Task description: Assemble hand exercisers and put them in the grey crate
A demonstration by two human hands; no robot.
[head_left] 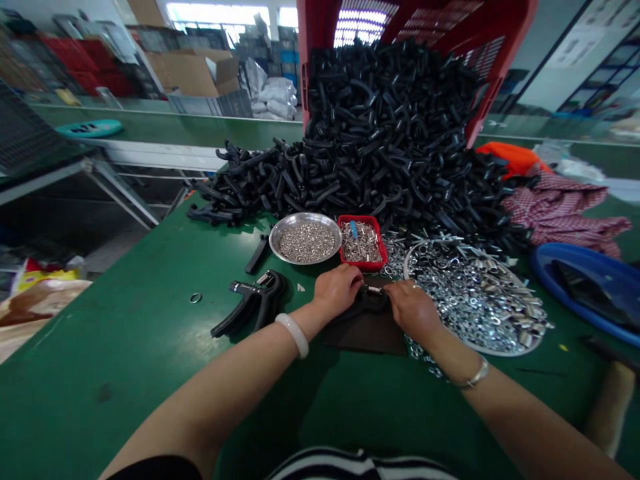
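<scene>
One left hand (337, 290) and one right hand (413, 308) are working close together over a dark mat (365, 337) on a green workbench (115, 380). Room for movement is tight on the far and right sides. A round metal tray (520, 337) heaped with silver rings and sleeves is lying just beside the right hand, and loose rings are scattering onto the bench below the right wrist. A small red tray (363, 250) of metal pieces and a round steel dish (305, 238) of small silver parts are sitting just beyond the hands. Behind them, a large heap of black plastic handles (380, 147) is spreading across the bench from a tilted red crate (440, 27).

More room is showing on the left, where bare green bench is extending toward the bench's diagonal left edge. A second black hand-grip trainer (255, 303) is lying near the left hand, with a loose black handle (257, 255) and a small metal ring (195, 298) farther out. The near side is also showing open bench below both forearms.

Both hands are partly closed, not released. They are grasping a black hand-grip trainer (367, 303) on the mat, its exposed coil spring (373, 289) between them. The left fingers are at the spring's left end and the right fingertips at its right end. The exact finger contact is partly hidden.
</scene>
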